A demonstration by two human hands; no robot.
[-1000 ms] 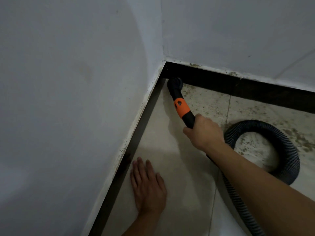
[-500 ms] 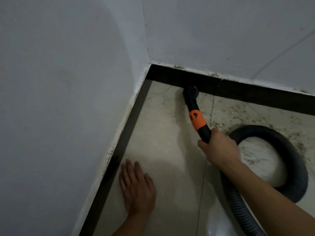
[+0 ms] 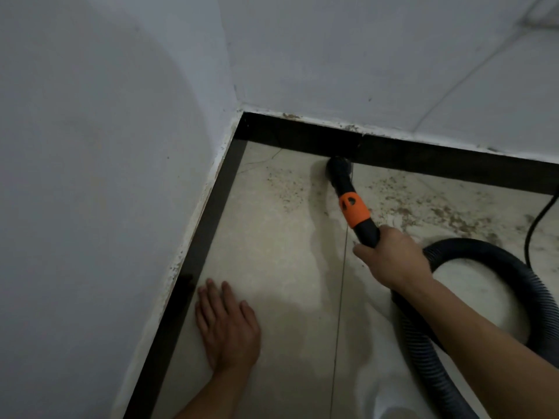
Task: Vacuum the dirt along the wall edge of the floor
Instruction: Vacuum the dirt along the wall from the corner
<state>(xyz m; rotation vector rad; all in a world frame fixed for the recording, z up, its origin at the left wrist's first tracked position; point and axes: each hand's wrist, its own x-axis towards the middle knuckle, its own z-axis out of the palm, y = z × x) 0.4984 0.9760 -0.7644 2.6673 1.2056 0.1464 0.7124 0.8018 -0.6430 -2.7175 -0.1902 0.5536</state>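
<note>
My right hand (image 3: 390,257) grips the black vacuum nozzle (image 3: 340,170) just behind its orange collar (image 3: 354,210). The nozzle tip rests on the floor against the dark baseboard (image 3: 423,157) of the far wall, right of the corner. Brown dirt (image 3: 423,207) is scattered over the pale tiles to the right of the nozzle, and a smaller patch of dirt (image 3: 287,189) lies to its left. My left hand (image 3: 227,325) lies flat on the floor tile near the left baseboard, fingers spread, holding nothing.
The ribbed black hose (image 3: 490,258) loops on the floor to the right behind my right hand. A thin black cable (image 3: 541,219) runs at the far right. Two white walls meet at the corner (image 3: 240,111); a dark baseboard (image 3: 196,252) lines the left wall.
The nozzle has slid from the corner to the right along the far baseboard, my right hand moving with it. My left hand stays flat on the tile.
</note>
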